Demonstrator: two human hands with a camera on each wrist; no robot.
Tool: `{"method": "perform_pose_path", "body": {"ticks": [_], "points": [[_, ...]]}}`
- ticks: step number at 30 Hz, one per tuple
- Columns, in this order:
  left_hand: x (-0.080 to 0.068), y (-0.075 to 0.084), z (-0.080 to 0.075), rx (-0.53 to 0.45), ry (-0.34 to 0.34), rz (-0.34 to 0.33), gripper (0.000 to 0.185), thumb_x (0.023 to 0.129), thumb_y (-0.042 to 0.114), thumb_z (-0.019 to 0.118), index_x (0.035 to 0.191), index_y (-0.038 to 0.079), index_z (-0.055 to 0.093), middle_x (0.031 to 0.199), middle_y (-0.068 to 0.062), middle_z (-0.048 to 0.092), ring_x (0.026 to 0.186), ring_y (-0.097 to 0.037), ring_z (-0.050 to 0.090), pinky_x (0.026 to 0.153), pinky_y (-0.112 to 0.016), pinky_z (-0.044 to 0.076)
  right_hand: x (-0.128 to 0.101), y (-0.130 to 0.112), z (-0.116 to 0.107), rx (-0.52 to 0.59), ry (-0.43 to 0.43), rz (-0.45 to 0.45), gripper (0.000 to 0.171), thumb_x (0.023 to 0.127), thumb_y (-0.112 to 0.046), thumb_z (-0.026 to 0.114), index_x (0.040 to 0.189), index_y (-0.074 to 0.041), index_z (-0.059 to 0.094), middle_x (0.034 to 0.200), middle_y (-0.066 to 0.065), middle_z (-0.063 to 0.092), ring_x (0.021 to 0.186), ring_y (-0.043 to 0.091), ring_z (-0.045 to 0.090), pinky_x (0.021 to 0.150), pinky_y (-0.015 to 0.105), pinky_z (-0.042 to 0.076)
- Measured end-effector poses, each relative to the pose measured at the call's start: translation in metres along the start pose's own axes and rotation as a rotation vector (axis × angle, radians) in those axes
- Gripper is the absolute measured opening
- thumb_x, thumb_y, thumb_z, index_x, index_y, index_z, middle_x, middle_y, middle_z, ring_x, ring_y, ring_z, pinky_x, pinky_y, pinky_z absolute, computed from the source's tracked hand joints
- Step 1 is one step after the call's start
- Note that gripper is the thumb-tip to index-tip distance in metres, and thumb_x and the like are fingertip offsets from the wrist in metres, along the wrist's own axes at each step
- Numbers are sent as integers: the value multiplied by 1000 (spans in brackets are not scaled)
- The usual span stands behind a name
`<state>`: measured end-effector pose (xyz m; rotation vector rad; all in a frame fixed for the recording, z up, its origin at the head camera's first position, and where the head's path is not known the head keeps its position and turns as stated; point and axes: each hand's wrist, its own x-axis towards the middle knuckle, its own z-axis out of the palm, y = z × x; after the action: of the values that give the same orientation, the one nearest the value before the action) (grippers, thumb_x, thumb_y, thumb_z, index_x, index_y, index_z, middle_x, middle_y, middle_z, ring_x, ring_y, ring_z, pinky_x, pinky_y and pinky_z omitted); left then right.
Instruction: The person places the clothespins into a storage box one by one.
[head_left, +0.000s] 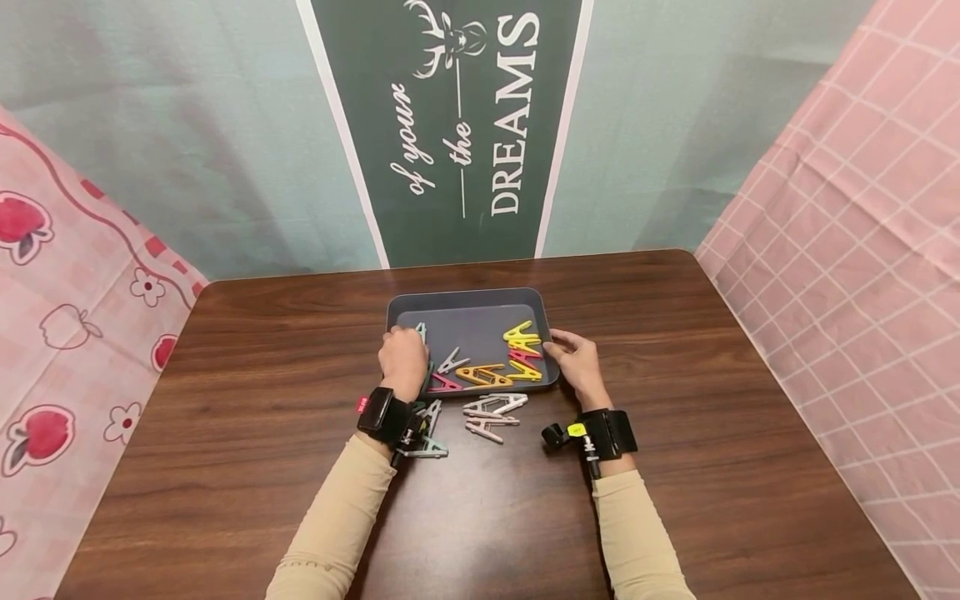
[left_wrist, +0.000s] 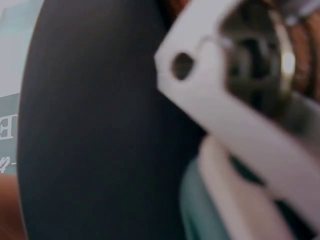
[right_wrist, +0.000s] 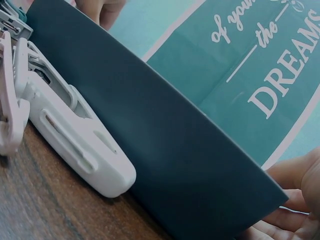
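Note:
A shallow dark grey tray [head_left: 465,321] lies on the table with several plastic clothespins inside it. My left hand [head_left: 403,362] has its fingers curled at the tray's left side wall; the fingertips are hidden from above. A pale teal clothespin [head_left: 422,331] shows just beyond it. On the opposite side, my right hand [head_left: 576,365] holds the tray's right wall, with fingers [right_wrist: 287,215] around the outside near the front corner. Yellow clothespins [head_left: 522,333], a red clothespin [head_left: 525,357], an orange clothespin [head_left: 483,375] and a grey clothespin [head_left: 452,361] lie in the tray.
Outside the tray's front wall, white clothespins [head_left: 497,405] and a pale pink clothespin [head_left: 491,427] lie on the brown table [head_left: 495,517]. A mint green clothespin [head_left: 427,448] is by the left wrist. A printed curtain [head_left: 457,233] hangs behind the table.

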<state>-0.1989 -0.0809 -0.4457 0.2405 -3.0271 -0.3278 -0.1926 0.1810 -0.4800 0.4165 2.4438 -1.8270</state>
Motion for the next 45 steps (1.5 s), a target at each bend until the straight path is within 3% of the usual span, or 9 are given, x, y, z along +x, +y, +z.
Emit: {"method": "perform_pose_path", "body": {"ticks": [14, 26, 33, 45], "points": [[-1, -4, -2, 20, -25, 25, 30, 87, 21, 68, 95, -8, 71, 95, -23, 67, 87, -35, 67, 68, -46, 59, 0, -1, 2, 1, 2, -21, 38, 92, -9, 62, 129, 1, 59, 131, 23, 61, 103, 18, 63, 71, 7, 46], [-2, -6, -4, 0, -51, 21, 30, 88, 21, 67, 96, -7, 72, 96, -23, 68, 90, -35, 67, 71, -47, 59, -1, -1, 2, 8, 0, -12, 39, 92, -9, 61, 129, 1, 59, 130, 23, 61, 96, 10, 62, 71, 8, 47], [-11, -13, -14, -101, -39, 76, 33, 87, 24, 69, 95, -8, 69, 95, -23, 67, 88, -38, 67, 71, -50, 58, -2, -1, 2, 5, 2, -5, 39, 92, -9, 61, 130, 0, 59, 129, 25, 61, 103, 17, 64, 71, 8, 47], [-28, -26, -24, -237, 5, 179, 36, 89, 23, 68, 111, -7, 66, 102, -24, 66, 89, -38, 66, 74, -48, 57, -1, 0, 1, 3, 0, 7, 39, 93, -10, 61, 131, 0, 58, 130, 24, 61, 98, 13, 63, 71, 8, 48]]}}
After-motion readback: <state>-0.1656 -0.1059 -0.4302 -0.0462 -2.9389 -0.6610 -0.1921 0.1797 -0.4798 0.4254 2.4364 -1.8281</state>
